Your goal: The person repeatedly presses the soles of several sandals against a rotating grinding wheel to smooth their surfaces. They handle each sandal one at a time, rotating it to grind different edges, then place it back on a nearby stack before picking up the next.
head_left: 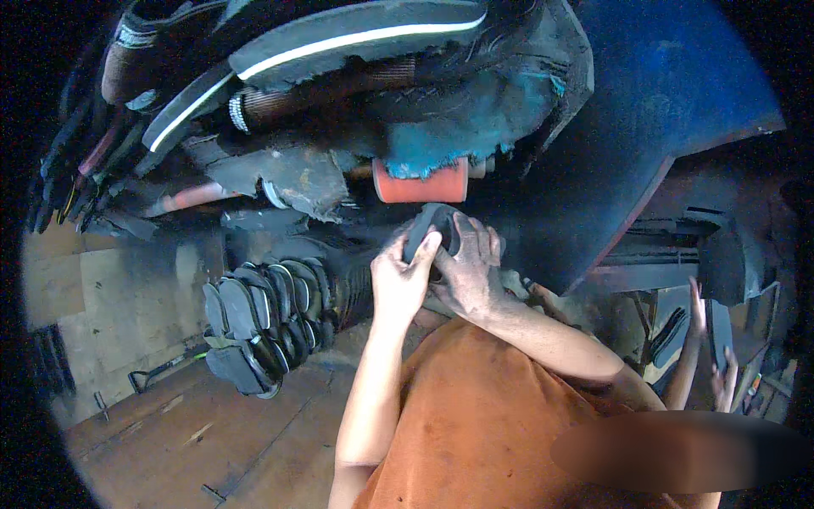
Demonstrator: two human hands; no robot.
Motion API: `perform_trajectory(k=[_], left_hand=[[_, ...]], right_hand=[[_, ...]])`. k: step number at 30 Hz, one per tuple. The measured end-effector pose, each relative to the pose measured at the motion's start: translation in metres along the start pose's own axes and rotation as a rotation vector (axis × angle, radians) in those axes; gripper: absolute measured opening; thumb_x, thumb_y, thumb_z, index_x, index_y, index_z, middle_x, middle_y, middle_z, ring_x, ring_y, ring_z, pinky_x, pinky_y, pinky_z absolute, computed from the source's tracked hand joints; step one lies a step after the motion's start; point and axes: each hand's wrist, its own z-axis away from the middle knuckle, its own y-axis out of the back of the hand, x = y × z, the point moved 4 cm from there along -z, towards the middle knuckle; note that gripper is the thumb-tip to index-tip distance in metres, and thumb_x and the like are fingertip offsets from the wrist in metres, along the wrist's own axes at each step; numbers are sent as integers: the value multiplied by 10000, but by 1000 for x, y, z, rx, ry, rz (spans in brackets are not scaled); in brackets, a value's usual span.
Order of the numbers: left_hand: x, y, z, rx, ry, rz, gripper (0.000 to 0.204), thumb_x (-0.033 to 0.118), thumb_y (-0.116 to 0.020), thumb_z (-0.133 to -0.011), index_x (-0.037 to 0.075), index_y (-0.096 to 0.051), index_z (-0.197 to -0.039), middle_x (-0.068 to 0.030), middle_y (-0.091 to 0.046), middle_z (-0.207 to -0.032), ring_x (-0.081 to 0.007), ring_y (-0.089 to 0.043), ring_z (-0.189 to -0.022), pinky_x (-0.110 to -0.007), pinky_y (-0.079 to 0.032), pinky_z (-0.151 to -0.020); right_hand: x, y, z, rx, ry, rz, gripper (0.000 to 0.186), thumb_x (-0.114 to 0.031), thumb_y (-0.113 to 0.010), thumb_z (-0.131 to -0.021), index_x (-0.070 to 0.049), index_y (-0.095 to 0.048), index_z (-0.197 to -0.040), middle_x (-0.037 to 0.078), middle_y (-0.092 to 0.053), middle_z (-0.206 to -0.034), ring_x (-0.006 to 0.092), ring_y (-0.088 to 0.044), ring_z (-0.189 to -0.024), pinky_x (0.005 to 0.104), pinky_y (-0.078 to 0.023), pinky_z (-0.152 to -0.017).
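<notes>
Grips a dark sole in both hands, left hand and right hand closed on opposite sides, left thumb pressed to the near face. Holds it at mid-view, just below the red drum and beyond the orange shirt; cannot tell if touching the drum. Shows also stacked footwear to the left, blue panel at upper right, co-worker's hands at far right.
</notes>
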Motion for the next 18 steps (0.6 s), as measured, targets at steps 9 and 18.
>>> perform_trajectory(k=[9,18], left_hand=[[24,4,-14,-131,-252,-379,342,353,-704,-913,16,-717,-972,-218,-696,-800,-373,-704,-750,-394,-541,-657],[22,-7,-11,-121,-225,-367,327,333,-717,-906,9,-714,-952,-206,-679,-721,-360,-696,-651,-391,-517,-572]], right_hand=[[2,-15,3,-7,-99,-232,856,-315,-837,-653,-254,-467,-1422,259,-361,-1435,472,-360,-1308,594,-324,-1040],[18,-6,6,-34,-37,-126,865,-286,-827,-650,-229,-461,-1431,238,-332,-1472,435,-333,-1342,579,-303,-1055]])
